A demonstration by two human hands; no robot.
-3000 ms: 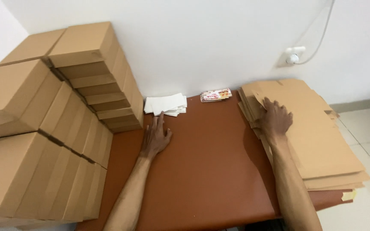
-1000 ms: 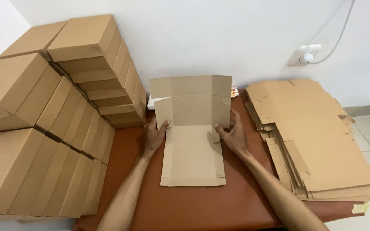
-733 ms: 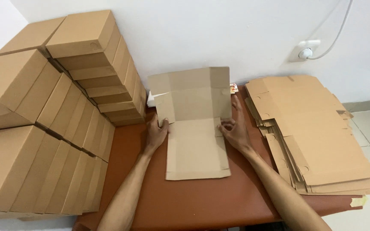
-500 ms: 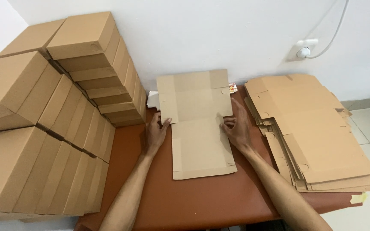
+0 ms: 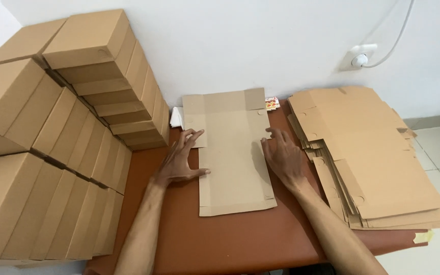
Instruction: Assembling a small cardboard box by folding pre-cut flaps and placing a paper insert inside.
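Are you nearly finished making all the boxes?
Not yet. Many folded boxes are already stacked on the left. One flat cardboard sheet lies on the table under the left hand and right hand. A pile of flat sheets still waits on the right.

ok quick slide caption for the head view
Both hands, left hand and right hand, press a flat cardboard blank on the brown table.

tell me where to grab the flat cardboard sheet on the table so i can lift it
Take the cardboard sheet by its two long side edges, one hand from each side. It lies flat on the table, and the left hand and right hand already rest at those edges; the near short edge is also free.
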